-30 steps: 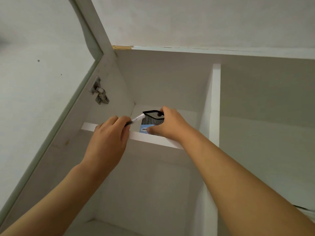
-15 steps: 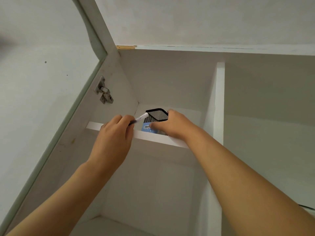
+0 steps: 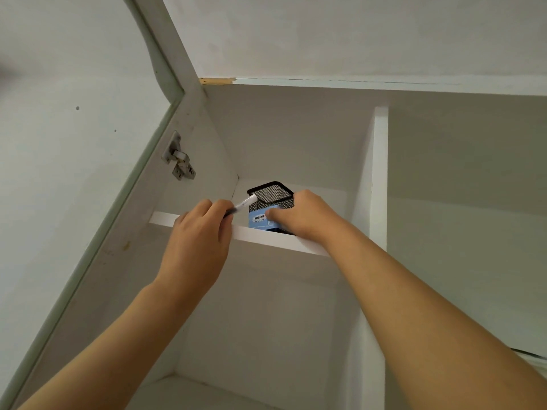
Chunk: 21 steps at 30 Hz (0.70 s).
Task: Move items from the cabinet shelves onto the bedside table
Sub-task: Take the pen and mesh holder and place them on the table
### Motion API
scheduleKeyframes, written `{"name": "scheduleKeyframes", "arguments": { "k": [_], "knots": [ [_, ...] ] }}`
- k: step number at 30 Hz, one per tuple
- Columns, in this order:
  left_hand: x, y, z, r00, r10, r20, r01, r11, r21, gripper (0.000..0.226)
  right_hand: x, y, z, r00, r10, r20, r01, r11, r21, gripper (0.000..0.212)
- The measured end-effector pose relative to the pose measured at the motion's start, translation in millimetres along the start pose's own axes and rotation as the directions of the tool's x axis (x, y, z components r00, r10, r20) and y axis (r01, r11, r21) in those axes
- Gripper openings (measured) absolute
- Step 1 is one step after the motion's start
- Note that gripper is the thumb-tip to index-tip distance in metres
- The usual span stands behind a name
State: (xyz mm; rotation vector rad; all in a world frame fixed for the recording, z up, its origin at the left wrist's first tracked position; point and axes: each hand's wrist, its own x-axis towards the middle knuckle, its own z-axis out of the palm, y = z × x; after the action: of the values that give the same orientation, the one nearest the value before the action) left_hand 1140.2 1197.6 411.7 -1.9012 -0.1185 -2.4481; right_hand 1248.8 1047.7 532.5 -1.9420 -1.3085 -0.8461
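mesh holder (image 3: 270,194) sitting on upper shelf (image 3: 266,238) in left compartment, left hand (image 3: 199,235) holding pen (image 3: 242,204) just left, right hand (image 3: 305,216) gripping holder's right side, divider (image 3: 380,179) standing right

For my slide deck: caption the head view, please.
Left hand holds a pen while right hand grips a black mesh holder on the cabinet shelf.

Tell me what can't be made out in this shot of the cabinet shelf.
Head view only:
- Black mesh holder: its base, behind the shelf edge and right hand.
- Blue card: print too small.
- Pen: lower end inside the left hand.
- Bedside table: out of frame.
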Motion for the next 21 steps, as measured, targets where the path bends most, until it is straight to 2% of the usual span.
{"name": "scheduleKeyframes", "arguments": {
  "k": [6, 10, 15, 21],
  "knots": [
    [0.1, 0.1, -1.8, 1.0, 0.007, 0.001, -0.007, 1.0, -0.014, 0.008, -1.9, -1.1, 0.2, 0.997, -0.022, -0.069, 0.023, 1.0, 0.011, 0.062],
    [1.8, -0.3, -2.3, 1.0, 0.003, 0.003, -0.003, 1.0, -0.023, 0.008, -2.8, 0.8, -1.0, 0.991, -0.041, -0.127, 0.043, 0.999, 0.009, 0.042],
    [7.1, 0.5, -8.0, 1.0, 0.0, 0.015, 0.0, 1.0, -0.027, 0.005, -12.2, -4.8, -6.7, 0.972, -0.099, -0.213, 0.098, 0.995, -0.016, 0.037],
    [13.4, 1.9, -11.4, 0.998, -0.028, 0.064, 0.03, 0.999, -0.033, 0.011, -25.3, -14.3, -12.3, 0.963, -0.077, -0.257, 0.089, 0.995, 0.037, 0.032]
  ]
}}
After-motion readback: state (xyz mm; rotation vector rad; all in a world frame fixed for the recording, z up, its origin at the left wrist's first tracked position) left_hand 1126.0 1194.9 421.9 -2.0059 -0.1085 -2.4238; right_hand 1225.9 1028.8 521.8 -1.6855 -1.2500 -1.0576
